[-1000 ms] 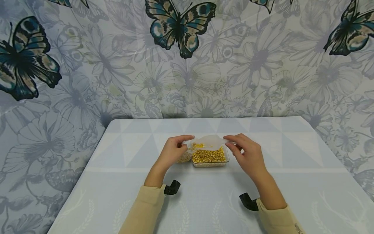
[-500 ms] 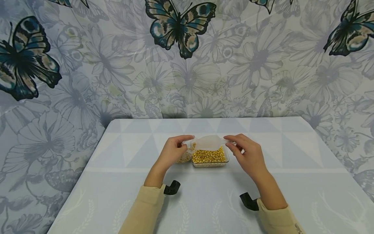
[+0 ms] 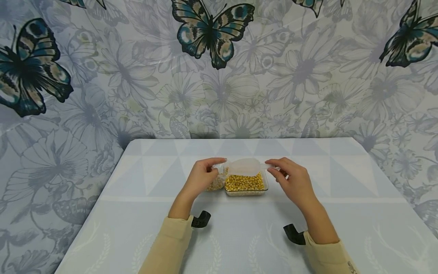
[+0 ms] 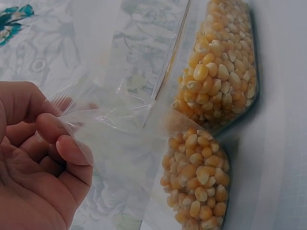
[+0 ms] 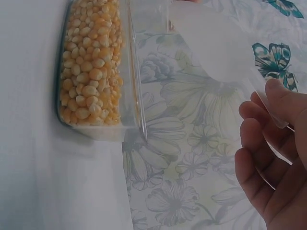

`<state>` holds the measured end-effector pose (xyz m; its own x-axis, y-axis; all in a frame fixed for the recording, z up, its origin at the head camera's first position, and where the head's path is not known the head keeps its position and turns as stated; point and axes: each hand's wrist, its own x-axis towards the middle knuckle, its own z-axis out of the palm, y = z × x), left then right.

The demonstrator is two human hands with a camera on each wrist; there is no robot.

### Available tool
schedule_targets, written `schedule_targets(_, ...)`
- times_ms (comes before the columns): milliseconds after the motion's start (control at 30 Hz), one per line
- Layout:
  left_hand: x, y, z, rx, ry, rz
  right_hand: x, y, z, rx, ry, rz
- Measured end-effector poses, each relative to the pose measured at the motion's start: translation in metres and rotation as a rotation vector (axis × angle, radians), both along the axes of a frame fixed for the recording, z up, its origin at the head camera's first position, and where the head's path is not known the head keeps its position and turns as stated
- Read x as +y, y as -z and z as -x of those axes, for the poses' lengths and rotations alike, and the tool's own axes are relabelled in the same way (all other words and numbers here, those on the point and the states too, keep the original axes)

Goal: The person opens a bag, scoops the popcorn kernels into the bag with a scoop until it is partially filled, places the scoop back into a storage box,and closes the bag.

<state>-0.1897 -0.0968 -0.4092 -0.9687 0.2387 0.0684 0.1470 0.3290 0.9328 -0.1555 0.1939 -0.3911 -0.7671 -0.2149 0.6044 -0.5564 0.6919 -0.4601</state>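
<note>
In the head view, my left hand (image 3: 202, 175) pinches the top edge of a clear plastic bag (image 4: 196, 179), whose lower part bulges with corn kernels. My right hand (image 3: 292, 179) grips the thin handle of a whitish translucent scoop (image 5: 216, 45) between thumb and fingers. The scoop is held over the back of a rectangular glass container (image 3: 246, 193), its head tilted toward the bag's mouth. Yellow corn kernels (image 3: 243, 183) fill much of the container. The bag stands right against the container's left side.
A pale table (image 3: 239, 236) with a geometric pattern lies under everything. Behind its far edge hangs a floral and butterfly backdrop (image 3: 226, 102). A black wrist mount (image 3: 201, 219) sticks out at the left sleeve, another black mount (image 3: 294, 234) at the right.
The kernels seen at the scoop's left edge a second ago have mostly gone from view there. My right hand has shifted slightly right with the scoop; my left hand has barely moved.
</note>
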Motion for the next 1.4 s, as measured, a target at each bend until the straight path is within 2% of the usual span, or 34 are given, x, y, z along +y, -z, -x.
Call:
schedule_targets(433,-0.001,-0.001,0.0,-0.002,0.008,-0.009,0.007,0.002,0.003,-0.042,0.014,-0.009)
schedule_targets(800,0.0,-0.001,0.0,-0.007,-0.014,-0.009,0.018,0.002,0.006,-0.02,0.044,-0.003)
schedule_targets(1400,0.0,-0.002,0.0,-0.006,-0.048,0.002,0.03,0.003,0.008,-0.042,0.092,-0.015)
